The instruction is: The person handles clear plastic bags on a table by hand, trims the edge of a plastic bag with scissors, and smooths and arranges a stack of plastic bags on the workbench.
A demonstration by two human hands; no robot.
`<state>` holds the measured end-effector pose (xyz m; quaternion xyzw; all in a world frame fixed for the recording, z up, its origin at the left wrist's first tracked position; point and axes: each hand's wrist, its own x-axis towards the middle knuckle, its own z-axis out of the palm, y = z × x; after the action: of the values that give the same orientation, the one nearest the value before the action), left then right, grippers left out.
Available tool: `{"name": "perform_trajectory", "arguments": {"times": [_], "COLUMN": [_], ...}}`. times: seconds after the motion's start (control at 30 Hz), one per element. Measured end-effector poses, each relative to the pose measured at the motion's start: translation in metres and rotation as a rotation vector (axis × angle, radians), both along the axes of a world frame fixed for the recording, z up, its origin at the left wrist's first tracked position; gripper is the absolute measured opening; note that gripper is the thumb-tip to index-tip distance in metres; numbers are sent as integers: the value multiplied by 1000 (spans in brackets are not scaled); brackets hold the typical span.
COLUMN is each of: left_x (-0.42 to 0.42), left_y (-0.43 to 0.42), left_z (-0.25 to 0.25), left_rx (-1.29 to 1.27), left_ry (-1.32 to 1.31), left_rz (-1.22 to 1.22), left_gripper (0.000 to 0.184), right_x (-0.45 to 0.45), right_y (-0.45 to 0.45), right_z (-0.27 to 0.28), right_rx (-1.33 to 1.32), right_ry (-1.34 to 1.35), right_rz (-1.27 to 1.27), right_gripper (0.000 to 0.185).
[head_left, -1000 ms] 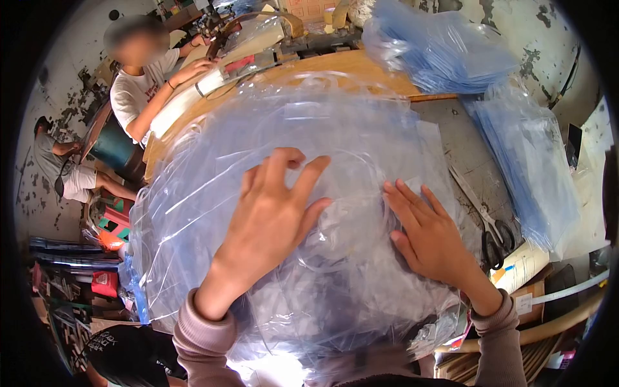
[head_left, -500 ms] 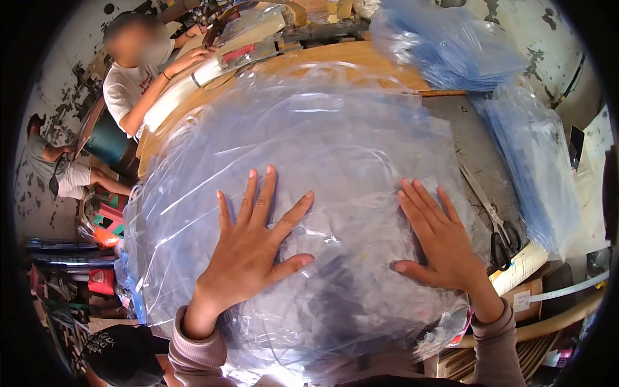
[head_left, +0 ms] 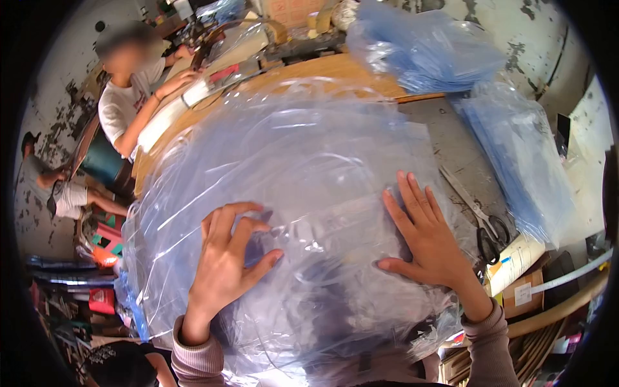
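A wide pile of clear plastic sheets or bags (head_left: 303,161), with loop-like strips along its edges, spreads in front of me. On its left half is my left hand (head_left: 225,258), fingers bent and apart, with the fingertips at the plastic and nothing gripped. My right hand (head_left: 425,242) lies flat on the right side of the pile, fingers stretched out and thumb pointing left. To the right of that hand, black-handled scissors (head_left: 480,219) rest on the grey surface.
Bluish plastic stacks lie at the back right (head_left: 438,58) and along the right side (head_left: 516,155). Across the wooden table (head_left: 335,68), a person (head_left: 129,97) works at the far left. Another person sits farther back, and a black cap (head_left: 119,364) shows at lower left.
My left hand's fingers have curled from spread flat to bent, and the hand sits slightly lower and to the left. My right hand stays flat. The view has shifted slightly.
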<state>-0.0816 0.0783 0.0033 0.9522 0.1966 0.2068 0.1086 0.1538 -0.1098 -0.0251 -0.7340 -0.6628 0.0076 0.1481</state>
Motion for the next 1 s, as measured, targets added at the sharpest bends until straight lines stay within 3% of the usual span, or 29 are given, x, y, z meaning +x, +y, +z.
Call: {"name": "perform_trajectory", "arguments": {"times": [0.07, 0.1, 0.17, 0.23, 0.3, 0.37, 0.4, 0.43, 0.53, 0.63, 0.7, 0.77, 0.87, 0.93, 1.0], "left_x": [-2, -2, -1, -3, -2, -4, -7, -8, -6, -3, -2, -9, -6, -5, -3], "left_y": [-3, -4, -6, -9, -3, 1, 5, 5, 3, 0, -6, 4, 3, 4, 0], "left_z": [3, 4, 4, -1, -9, -10, -12, -10, -6, -8, 3, -4, 5, 0, 6], "left_rx": [-73, -151, -68, -245, -208, -547, -597, -596, -740, -796, -1008, -1009, -984, -924, -946], "left_ry": [29, 69, 29, -45, -145, -212, -172, -175, -107, -343, -417, -401, -243, -204, -149], "left_rz": [25, 75, 41, 99, 34, 111, 90, 89, 66, -85, 77, 136, 195, -6, -17], "left_gripper": [32, 32, 29, 26, 24, 21, 13, 13, 16, 22, 24, 25, 24, 23, 22], "right_x": [2, 2, -1, -10, -17, -26, -30, -35, -42, -43, -43, -40, -37, -41, -45], "right_y": [-9, -16, -34, -64, -91, -110, -118, -124, -128, -123, -119, -121, -133, -137, -139], "right_z": [-1, -5, -7, -4, 0, 1, 0, -2, -5, -8, -7, -11, -27, -22, -7], "right_rx": [5, 70, 149, 168, 204, 234, 244, 258, 268, 227, 183, 196, 285, 297, 266], "right_ry": [-46, 57, 162, 419, 410, 399, 487, 573, 634, 681, 688, 725, 923, 1290, 1428], "right_rz": [-44, -54, -78, -138, -216, -281, -400, -521, -579, -579, -562, -569, -462, -500, -525], "right_gripper": [84, 80, 77, 68, 65, 63, 63, 64, 63, 60, 59, 54, 41, 28, 25]}}
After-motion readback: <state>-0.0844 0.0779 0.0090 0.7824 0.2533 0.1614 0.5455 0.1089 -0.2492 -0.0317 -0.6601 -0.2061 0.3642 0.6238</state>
